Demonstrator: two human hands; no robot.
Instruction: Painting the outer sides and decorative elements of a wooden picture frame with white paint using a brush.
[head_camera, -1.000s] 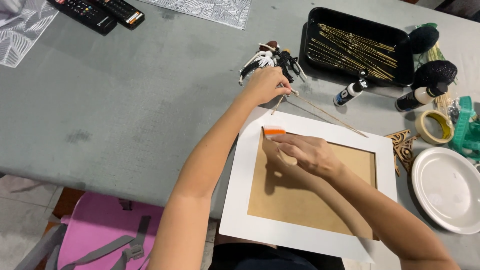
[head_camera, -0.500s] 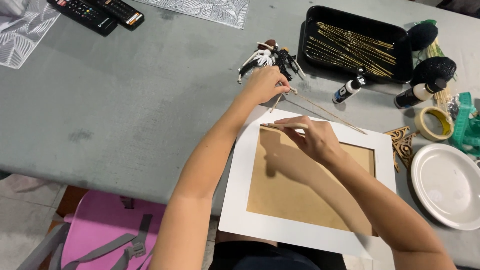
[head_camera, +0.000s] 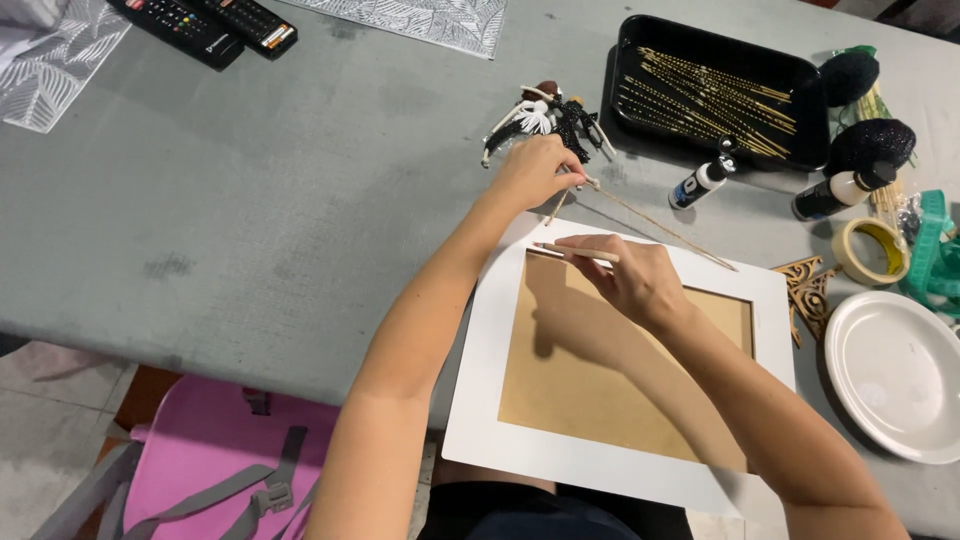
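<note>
Two hands share the work: left hand (head_camera: 530, 172) fingers pinch the thin stick (head_camera: 660, 229) end; right hand (head_camera: 630, 280) fingers grip a pale stick (head_camera: 575, 252) at the white frame (head_camera: 480, 380). Keep both steady.

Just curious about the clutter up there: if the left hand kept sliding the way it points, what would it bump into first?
Probably the small black-and-white figurine, which lies just beyond the left hand; depth is hard to judge.

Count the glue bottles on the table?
2. One glue bottle lies just below the black tray; the second bottle lies right of it, by the tape roll. None looks hidden.
</note>
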